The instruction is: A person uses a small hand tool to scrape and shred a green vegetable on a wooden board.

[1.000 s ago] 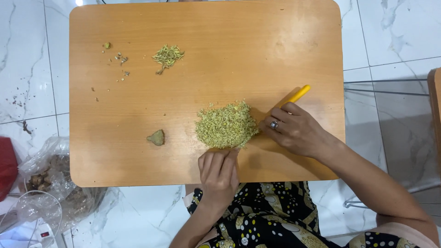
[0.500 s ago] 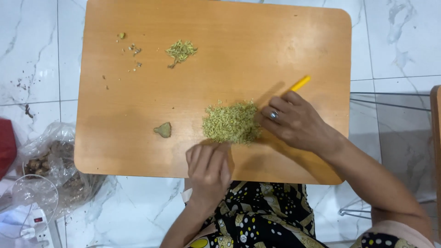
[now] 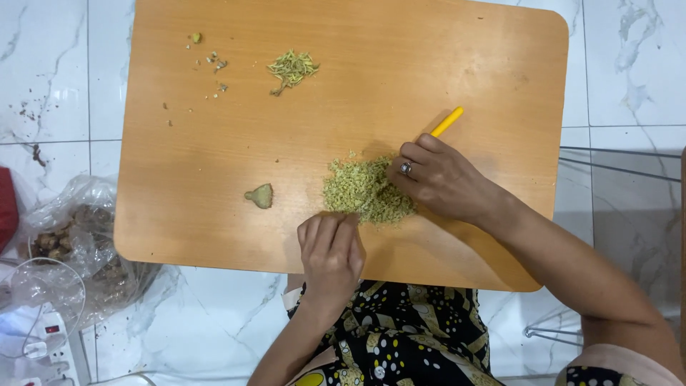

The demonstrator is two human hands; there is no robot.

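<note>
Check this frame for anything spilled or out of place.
Small green-brown crumbs lie scattered at the far left of the orange wooden board, away from the chopped green pile. Dark specks litter the white marble floor beside it.

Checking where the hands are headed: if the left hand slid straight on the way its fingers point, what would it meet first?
The left hand points up the board, fingertips at the near edge of the chopped green pile. It would most likely push into that pile first; the small green chunk lies off to the side.

A clear plastic bag (image 3: pixel 78 236) of brown pieces lies on the marble floor (image 3: pixel 43 86).
</note>
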